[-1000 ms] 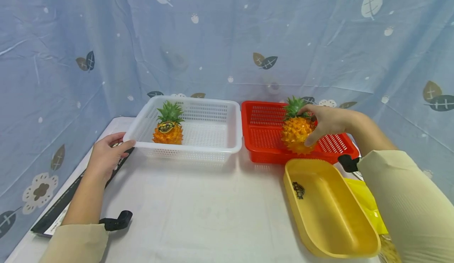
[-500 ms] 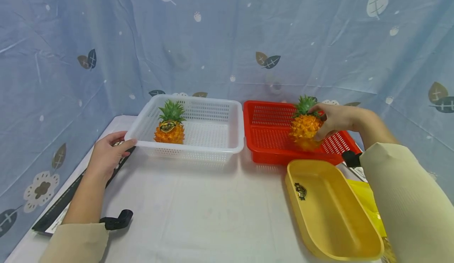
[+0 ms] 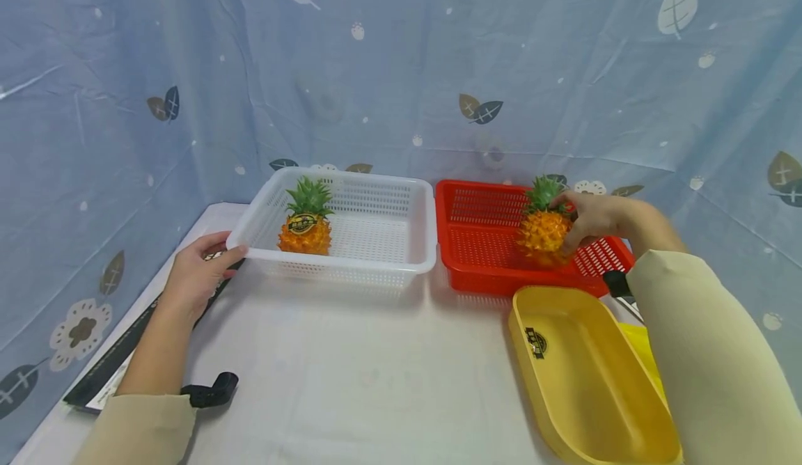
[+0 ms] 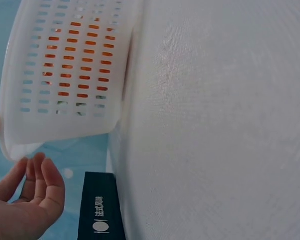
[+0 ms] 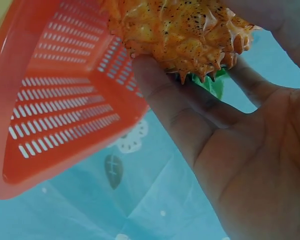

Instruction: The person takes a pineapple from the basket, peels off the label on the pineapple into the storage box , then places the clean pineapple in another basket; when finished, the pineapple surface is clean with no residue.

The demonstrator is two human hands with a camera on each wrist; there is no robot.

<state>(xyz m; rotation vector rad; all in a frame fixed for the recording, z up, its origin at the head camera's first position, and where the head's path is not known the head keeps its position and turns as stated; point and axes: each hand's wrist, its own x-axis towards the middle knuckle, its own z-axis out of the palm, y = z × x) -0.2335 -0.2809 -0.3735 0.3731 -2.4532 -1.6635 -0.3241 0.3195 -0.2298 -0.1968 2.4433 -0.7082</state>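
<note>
My left hand [image 3: 197,270] holds the near left corner of a white plastic basket [image 3: 376,265]. In the left wrist view, fingertips [image 4: 39,162] lie at one side of its rim and the thumb shows at the other. An orange toy-like pineapple [image 3: 305,234] with green leaves and a black label stands inside, its colour showing through the basket's slots. My right hand [image 3: 595,218] grips a second spiky orange pineapple [image 3: 544,232] over the right part of a red basket [image 3: 476,277]. Close up in the right wrist view, fingers and thumb are around that pineapple [image 5: 175,30].
A yellow oblong tub [image 3: 589,374] with a black label stands in front of the red basket. Beside it, a yellow packet [image 3: 640,343] is partly hidden by the right sleeve. A long dark box [image 3: 113,360] lies along the left table edge. Patterned blue cloth [image 3: 376,68] hangs behind.
My right hand has carried the second pineapple a little to the right and lower into the red basket. The left hand stays at the white basket's corner; the view has shifted slightly.
</note>
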